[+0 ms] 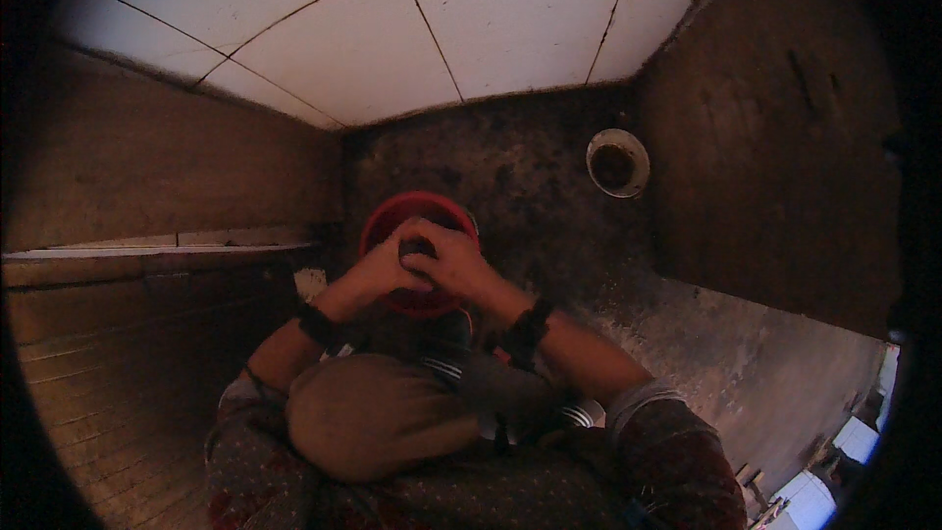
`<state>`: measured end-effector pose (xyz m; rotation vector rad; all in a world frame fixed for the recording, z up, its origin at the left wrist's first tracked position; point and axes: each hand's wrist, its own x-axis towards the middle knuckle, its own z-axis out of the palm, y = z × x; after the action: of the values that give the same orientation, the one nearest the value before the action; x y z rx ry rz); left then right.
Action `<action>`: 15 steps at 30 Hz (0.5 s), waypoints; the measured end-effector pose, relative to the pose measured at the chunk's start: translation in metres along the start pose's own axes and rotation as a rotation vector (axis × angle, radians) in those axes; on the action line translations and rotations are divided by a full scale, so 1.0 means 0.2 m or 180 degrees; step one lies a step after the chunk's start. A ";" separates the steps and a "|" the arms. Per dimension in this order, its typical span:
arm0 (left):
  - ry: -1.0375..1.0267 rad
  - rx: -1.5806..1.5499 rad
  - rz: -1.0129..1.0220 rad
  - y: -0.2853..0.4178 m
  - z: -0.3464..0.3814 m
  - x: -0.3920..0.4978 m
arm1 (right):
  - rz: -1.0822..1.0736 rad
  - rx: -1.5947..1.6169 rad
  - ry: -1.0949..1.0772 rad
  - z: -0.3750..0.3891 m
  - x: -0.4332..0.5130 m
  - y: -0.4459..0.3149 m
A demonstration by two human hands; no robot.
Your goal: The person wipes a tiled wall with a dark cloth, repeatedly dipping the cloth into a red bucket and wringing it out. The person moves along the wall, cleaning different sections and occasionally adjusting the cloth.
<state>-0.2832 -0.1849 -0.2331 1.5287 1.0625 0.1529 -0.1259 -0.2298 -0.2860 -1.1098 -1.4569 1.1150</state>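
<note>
Both of my hands meet over a round red plastic basin (379, 221) on the dark floor, close in front of me. My left hand (383, 265) curves in from the left, and my right hand (452, 254) touches it at the fingertips. A small dark gap lies between the curled fingers. Whether anything sits between them is too dark to tell. Dark bands are around both wrists. The inside of the basin is mostly hidden under the hands.
A pale bucket (636, 188) with dark contents stands on the floor ahead to the right. A white tiled wall (515, 22) rises in front, with brown panels (773, 162) at the right and left. Wooden boards (110, 368) lie at the lower left.
</note>
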 end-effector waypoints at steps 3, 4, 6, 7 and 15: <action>-0.0277 -0.0094 -0.0224 0.07 -0.03 -0.02 | 0.0280 0.0030 0.0048 -0.03 0.02 0.02; -0.0389 -0.0202 -0.0170 0.08 -0.04 -0.02 | 0.0299 0.0070 0.0192 -0.04 0.02 0.02; -0.0402 0.0146 -0.0403 0.08 -0.05 -0.01 | 0.0717 0.0048 0.0364 -0.04 0.00 0.01; -0.0396 0.0327 -0.0516 0.07 -0.06 0.00 | 0.0846 0.0064 0.0456 -0.04 0.00 0.00; -0.0426 -0.0077 -0.0896 0.01 -0.08 0.00 | 0.0539 -0.0288 0.0203 -0.04 -0.02 -0.07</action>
<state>-0.2915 -0.1731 -0.2264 1.3326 1.1508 -0.1294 -0.1198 -0.2345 -0.2720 -1.3407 -1.3952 1.1282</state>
